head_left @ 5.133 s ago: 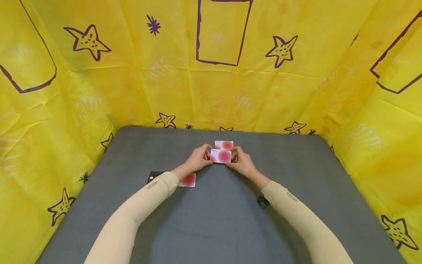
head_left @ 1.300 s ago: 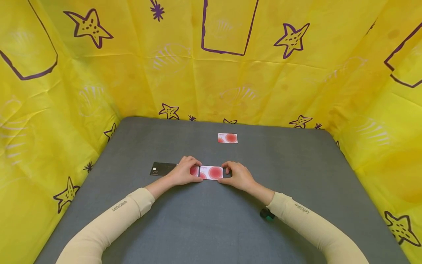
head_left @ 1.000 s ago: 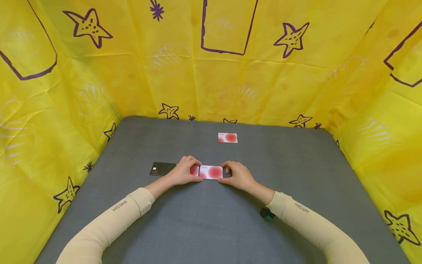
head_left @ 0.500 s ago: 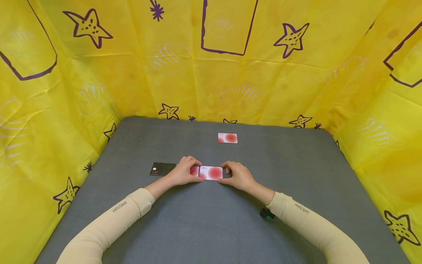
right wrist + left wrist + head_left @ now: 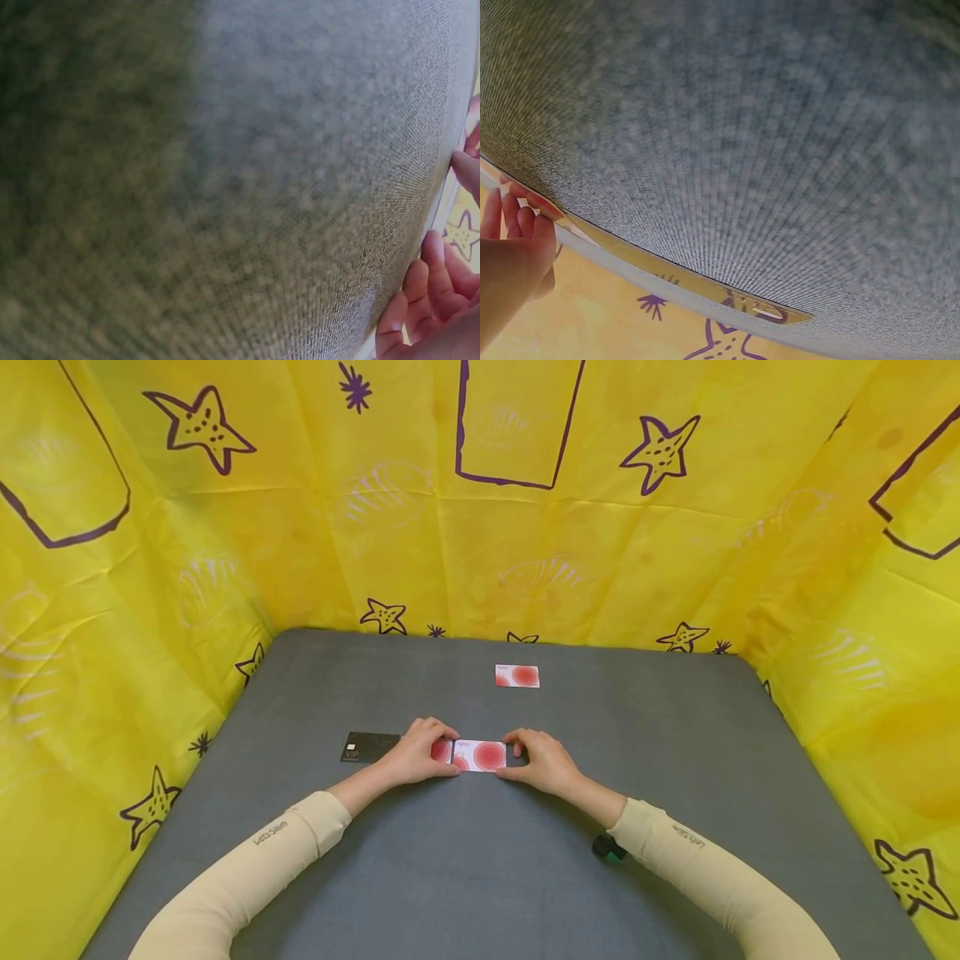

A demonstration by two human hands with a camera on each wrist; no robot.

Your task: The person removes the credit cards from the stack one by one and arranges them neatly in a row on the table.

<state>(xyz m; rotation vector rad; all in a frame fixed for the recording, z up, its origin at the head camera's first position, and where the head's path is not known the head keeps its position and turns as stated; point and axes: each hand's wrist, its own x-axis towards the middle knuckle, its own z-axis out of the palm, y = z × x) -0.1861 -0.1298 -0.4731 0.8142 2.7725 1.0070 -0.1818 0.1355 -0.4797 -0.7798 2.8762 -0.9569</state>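
In the head view, a white card with red circles [image 5: 480,757] lies at mid-table between both hands. My left hand [image 5: 411,752] pinches its left end, thumb at the near corner and fingers at the far one. My right hand [image 5: 546,762] grips the right end likewise. Under the left hand, a second red-and-white card [image 5: 442,751] is mostly covered. Left of that lies a black card marked VIP [image 5: 370,747]. The left wrist view catches a glossy card edge [image 5: 682,271] low on the cloth, beside the left fingers. In the right wrist view, the right fingers [image 5: 420,281] curl at the frame's edge.
Farther back lies another red-and-white card [image 5: 517,676], apart from the row. A small dark and green object [image 5: 608,848] shows by the right cuff. Grey cloth covers the table [image 5: 480,877], and a yellow patterned curtain [image 5: 480,552] surrounds its back and sides.
Since about five seconds ago, both hands have brought the held card from just in front of the far card back toward me and left, beside the partly covered card. Over the last second, hands and cards stay put.
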